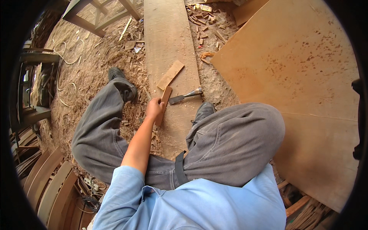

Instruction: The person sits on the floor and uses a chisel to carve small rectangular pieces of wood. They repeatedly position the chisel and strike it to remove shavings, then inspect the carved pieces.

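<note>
My left hand (154, 109) is closed round a narrow reddish-brown wooden block (165, 100), held at a slant over the left edge of a long plank (168, 34). Just beyond it, a flat, lighter piece of wood (171, 74) lies aslant on the plank. To the right of the block rests a chisel (185, 96), its dark flat blade toward my hand and its handle end near the plank's right edge. No part of my right hand or forearm can be seen.
Wood offcuts (201, 19) and shavings litter the ground on both sides of the plank. A large brown sheet (306, 88) fills the right. At the far left stands a wooden frame (82, 25); curved wooden pieces (57, 188) are stacked near left. A pale cord (71, 61) trails on the ground.
</note>
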The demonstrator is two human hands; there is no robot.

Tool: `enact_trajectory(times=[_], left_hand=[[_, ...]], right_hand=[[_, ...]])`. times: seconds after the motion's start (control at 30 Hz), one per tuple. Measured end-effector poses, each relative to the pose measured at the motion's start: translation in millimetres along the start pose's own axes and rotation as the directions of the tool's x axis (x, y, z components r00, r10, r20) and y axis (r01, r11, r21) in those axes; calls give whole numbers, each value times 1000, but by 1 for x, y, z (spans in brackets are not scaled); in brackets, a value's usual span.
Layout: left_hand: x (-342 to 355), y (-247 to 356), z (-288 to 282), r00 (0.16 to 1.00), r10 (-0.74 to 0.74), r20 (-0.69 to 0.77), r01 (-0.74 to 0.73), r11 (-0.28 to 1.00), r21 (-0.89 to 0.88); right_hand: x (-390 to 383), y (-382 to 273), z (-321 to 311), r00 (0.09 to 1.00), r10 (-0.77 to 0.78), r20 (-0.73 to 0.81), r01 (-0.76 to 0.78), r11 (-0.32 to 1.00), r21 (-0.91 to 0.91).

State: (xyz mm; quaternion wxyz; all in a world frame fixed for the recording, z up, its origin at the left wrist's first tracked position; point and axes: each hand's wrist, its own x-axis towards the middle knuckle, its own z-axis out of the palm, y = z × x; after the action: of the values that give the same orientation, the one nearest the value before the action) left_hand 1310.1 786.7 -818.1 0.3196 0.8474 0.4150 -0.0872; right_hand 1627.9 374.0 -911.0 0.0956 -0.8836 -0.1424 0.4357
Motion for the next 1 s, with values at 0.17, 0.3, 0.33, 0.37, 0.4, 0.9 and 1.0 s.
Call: enact_trajectory(times=[0.17, 0.3, 0.33, 0.37, 0.4, 0.9, 1.0], left_hand=[[1, 2, -2, 1000, -13, -20, 12, 1000, -9], [4, 6, -2, 997, -21, -80, 21, 1000, 0], [5, 7, -2, 996, -18, -91, 18, 1000, 1], [5, 9, -1, 995, -17, -103, 17, 1000, -5], [6, 11, -2, 994, -32, -108, 31, 999, -10], [28, 47, 3, 956, -293, 17, 293, 953, -77], [23, 45, 1, 964, -267, 12, 266, 958, -104]], right_hand=[[-21, -39, -57, 942, -314, -114, 333, 908, 253], [-78, -129, -185, 929, -367, 42, 306, 828, 471], [-93, -157, -210, 904, -421, 82, 321, 791, 521], [-104, -186, -231, 894, -425, 145, 340, 852, 399], [-113, -216, -246, 856, -473, 209, 399, 861, 315], [29, -365, -19, 955, -280, 100, 251, 939, 236], [30, -352, 16, 976, -213, -40, 217, 951, 220]])
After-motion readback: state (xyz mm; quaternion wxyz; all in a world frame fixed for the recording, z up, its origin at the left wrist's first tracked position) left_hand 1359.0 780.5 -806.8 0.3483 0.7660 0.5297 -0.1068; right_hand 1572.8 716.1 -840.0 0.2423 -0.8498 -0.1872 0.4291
